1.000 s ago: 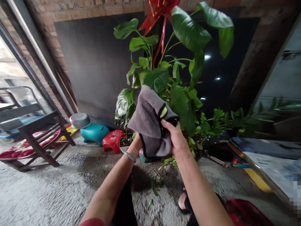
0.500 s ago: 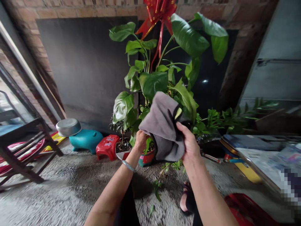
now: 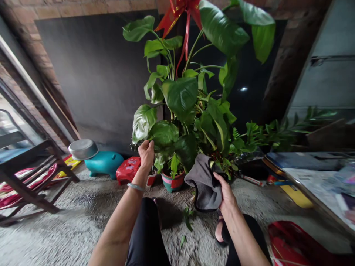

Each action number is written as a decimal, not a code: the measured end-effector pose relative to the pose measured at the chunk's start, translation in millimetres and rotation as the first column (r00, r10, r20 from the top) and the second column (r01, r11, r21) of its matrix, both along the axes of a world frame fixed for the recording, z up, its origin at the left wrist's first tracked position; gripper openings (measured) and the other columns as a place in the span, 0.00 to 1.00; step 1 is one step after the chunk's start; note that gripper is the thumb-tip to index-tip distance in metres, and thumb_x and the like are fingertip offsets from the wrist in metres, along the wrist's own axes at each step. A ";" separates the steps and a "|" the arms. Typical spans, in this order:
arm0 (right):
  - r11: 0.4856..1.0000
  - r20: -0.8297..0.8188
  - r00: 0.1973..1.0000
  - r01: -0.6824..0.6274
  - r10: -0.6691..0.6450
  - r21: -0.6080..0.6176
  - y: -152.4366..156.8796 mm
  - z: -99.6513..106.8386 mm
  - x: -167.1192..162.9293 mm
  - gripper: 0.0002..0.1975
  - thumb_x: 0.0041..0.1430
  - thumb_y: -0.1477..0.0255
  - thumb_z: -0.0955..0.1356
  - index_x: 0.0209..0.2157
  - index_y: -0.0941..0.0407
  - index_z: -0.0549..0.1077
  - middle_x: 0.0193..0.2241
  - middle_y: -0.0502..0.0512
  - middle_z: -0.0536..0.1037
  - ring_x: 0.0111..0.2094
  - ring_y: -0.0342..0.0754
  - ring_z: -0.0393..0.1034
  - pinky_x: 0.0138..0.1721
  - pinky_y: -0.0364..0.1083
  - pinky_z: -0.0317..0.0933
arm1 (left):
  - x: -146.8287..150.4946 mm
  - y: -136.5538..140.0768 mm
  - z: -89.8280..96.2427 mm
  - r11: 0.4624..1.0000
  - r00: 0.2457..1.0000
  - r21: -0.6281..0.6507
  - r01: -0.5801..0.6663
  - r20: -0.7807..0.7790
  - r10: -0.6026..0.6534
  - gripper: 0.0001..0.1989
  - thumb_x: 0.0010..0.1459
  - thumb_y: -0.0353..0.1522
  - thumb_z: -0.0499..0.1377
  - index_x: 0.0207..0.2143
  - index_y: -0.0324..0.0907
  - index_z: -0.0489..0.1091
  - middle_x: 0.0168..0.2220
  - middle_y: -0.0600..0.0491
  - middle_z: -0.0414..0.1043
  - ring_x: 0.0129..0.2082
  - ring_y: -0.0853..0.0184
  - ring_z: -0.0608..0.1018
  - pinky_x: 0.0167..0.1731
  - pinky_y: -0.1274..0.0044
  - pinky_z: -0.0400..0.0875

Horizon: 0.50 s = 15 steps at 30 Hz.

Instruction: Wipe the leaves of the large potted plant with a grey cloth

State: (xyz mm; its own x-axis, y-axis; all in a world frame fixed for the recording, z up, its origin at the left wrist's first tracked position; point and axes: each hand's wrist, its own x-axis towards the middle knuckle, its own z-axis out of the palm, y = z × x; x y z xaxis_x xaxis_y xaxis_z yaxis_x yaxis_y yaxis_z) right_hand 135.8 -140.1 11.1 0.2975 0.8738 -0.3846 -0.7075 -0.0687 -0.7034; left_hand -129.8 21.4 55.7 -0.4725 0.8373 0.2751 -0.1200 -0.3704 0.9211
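My left hand (image 3: 146,153) is closed at the tip edge of a broad green leaf (image 3: 165,133), low on the left side of a large potted plant (image 3: 181,96). In my right hand (image 3: 226,192) is a crumpled grey cloth (image 3: 206,184) with a dark edge, hanging in front of the plant's lower right leaves. The plant grows from a red and green pot (image 3: 172,183) on the rough floor. A red bow (image 3: 180,14) with hanging ribbons is at its top.
A red stool (image 3: 127,169), a teal animal-shaped seat (image 3: 104,164) and a metal basin (image 3: 83,149) stand to the left, beside a wooden chair (image 3: 36,177). At right is a cluttered table (image 3: 302,171). Cut leaves (image 3: 188,218) lie on the floor between my feet.
My left hand has left the cloth and moved up and left to the leaf. My right hand has lowered the cloth toward me, uncovering the plant's middle.
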 end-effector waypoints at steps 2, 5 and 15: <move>0.998 -0.029 1.000 -0.001 0.000 -0.060 -1.8 2.6 1.3 0.18 0.40 0.65 0.79 0.36 0.53 0.83 0.35 0.54 0.88 0.48 0.58 0.83 0.49 0.53 0.78 | 0.7 1.0 -10.8 0.999 0.998 -0.032 -0.029 -0.050 0.028 0.16 0.52 0.34 0.66 0.19 0.43 0.60 0.19 0.62 0.53 0.21 0.74 0.57 0.22 0.80 0.55; 0.996 -0.034 0.998 0.051 -0.053 -0.069 -4.2 13.1 3.6 0.19 0.41 0.67 0.79 0.39 0.53 0.83 0.38 0.52 0.88 0.50 0.56 0.82 0.51 0.51 0.78 | 14.3 -1.2 -30.2 0.990 0.996 -0.128 -0.052 -0.085 0.042 0.19 0.53 0.33 0.64 0.18 0.45 0.56 0.17 0.63 0.48 0.20 0.73 0.56 0.22 0.80 0.56; 0.921 -0.011 0.995 -0.085 0.096 0.379 37.4 101.3 -13.2 0.13 0.45 0.68 0.76 0.37 0.52 0.81 0.35 0.50 0.88 0.50 0.56 0.81 0.53 0.53 0.77 | 66.7 -11.5 -46.7 0.921 0.915 -0.216 0.325 0.318 -0.248 0.07 0.52 0.28 0.64 0.28 0.43 0.67 0.25 0.58 0.69 0.25 0.70 0.72 0.27 0.79 0.69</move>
